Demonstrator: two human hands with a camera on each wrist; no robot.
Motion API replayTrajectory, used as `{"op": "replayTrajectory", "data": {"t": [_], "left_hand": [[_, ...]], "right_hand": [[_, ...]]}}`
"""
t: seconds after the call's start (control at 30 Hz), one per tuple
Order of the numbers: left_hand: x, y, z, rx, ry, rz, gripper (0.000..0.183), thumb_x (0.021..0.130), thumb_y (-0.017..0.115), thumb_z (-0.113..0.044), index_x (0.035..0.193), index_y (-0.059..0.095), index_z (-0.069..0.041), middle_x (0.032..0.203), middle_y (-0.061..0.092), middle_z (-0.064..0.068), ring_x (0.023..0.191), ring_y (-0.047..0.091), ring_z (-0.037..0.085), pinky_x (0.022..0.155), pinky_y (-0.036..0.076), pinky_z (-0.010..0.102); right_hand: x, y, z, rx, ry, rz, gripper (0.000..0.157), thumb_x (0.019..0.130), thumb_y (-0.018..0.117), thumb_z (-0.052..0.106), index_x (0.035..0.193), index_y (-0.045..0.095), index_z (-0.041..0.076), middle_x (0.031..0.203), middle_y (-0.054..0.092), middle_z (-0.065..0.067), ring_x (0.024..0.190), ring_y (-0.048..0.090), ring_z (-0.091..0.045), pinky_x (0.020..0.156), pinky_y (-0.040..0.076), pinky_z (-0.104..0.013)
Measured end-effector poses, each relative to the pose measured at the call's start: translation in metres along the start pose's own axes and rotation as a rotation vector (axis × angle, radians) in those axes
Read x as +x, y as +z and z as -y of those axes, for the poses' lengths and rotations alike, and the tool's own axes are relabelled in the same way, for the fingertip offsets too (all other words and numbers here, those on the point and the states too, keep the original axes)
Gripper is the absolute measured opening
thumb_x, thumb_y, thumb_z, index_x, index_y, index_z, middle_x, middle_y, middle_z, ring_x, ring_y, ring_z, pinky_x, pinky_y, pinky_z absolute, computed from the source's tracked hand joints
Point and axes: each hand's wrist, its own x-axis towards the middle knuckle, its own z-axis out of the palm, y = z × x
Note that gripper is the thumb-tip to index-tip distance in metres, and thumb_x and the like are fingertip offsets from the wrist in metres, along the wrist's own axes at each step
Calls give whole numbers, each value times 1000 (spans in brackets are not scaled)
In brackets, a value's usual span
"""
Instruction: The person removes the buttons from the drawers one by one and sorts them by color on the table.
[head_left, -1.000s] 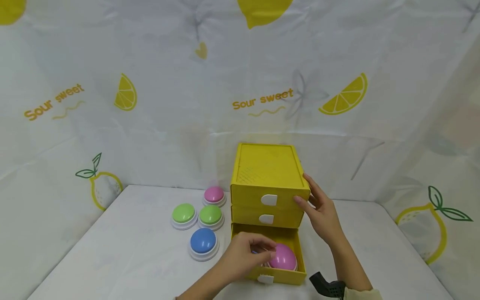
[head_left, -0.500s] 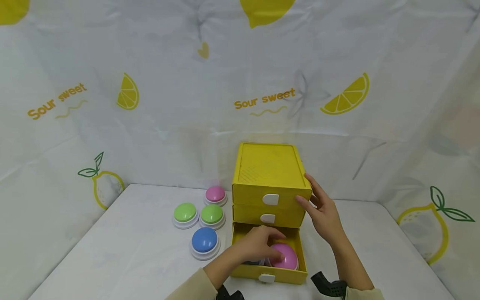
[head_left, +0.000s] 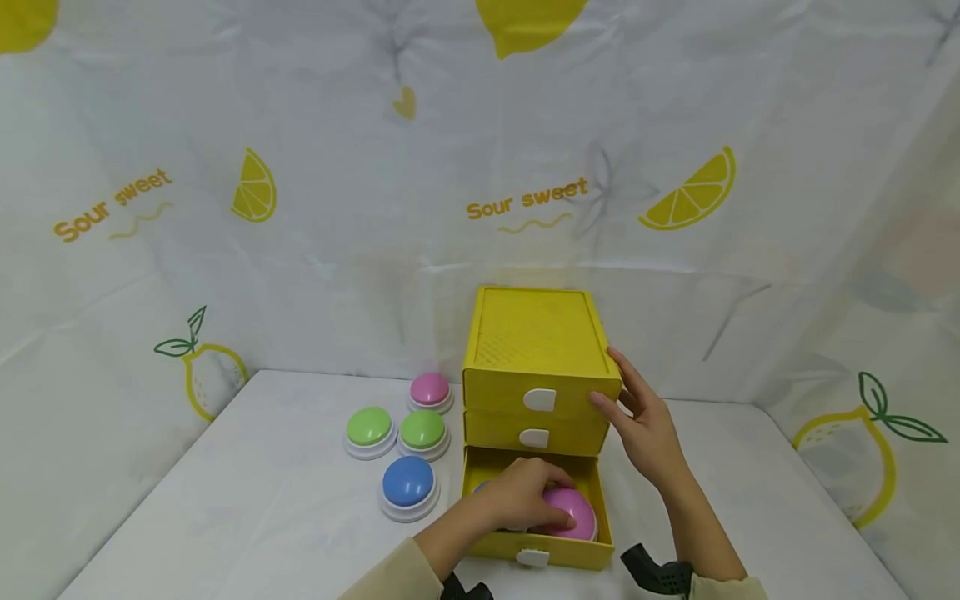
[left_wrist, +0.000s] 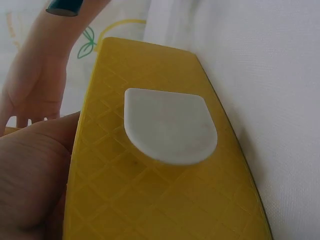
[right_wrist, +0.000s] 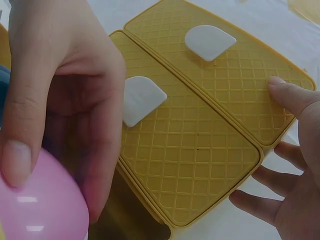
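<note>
My left hand [head_left: 517, 493] reaches into the pulled-out bottom drawer [head_left: 551, 550] of a yellow drawer unit [head_left: 542, 329]. Its thumb and fingers grip a pink domed push button [head_left: 576, 508] on a white base, at the drawer's right side. A blue button, mostly covered by that hand, shows a small edge in the drawer. In the right wrist view the thumb lies on the pink dome [right_wrist: 45, 200] with the fingers round its far side. My right hand [head_left: 648, 433] holds the unit's upper right corner, thumb on the top drawer's front, fingers along the side.
Left of the unit, a blue button [head_left: 408, 482], two green buttons [head_left: 368, 426] and another pink button [head_left: 430, 388] stand on the white table [head_left: 285, 500]. A white cloth [head_left: 337, 317] with lemon prints hangs behind. The two upper drawers [head_left: 540, 417] are closed.
My left hand has moved right and deeper into the bottom drawer, from beside the pink button to around it. The right hand stays on the unit's corner.
</note>
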Motion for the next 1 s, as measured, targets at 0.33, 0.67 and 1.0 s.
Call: {"op": "replayTrajectory", "data": {"t": [0.33, 0.67, 1.0], "left_hand": [[-4, 2, 7, -174, -2, -58, 47, 74, 90, -32, 117, 71, -27, 110, 69, -17, 91, 57, -4, 77, 52, 17], [-11, 0, 5, -244, 56, -135, 53, 71, 90, -29, 121, 74, -23, 108, 69, -13, 89, 54, -4, 73, 52, 16], [-66, -36, 14, -483, 55, -306, 55, 77, 88, -29, 128, 68, -29, 122, 64, 0, 101, 65, 11, 87, 57, 22]], "right_hand": [[-1, 0, 3, -1, 23, 5, 67, 102, 60, 20, 160, 28, 31, 163, 38, -11, 135, 53, -42, 91, 46, -5], [-1, 0, 3, 4, 9, 4, 67, 102, 60, 18, 160, 29, 30, 163, 38, -10, 128, 55, -1, 91, 48, -7], [-2, 1, 4, 5, 37, 5, 68, 102, 60, 21, 160, 27, 32, 165, 34, -9, 137, 51, -43, 91, 46, -5]]}}
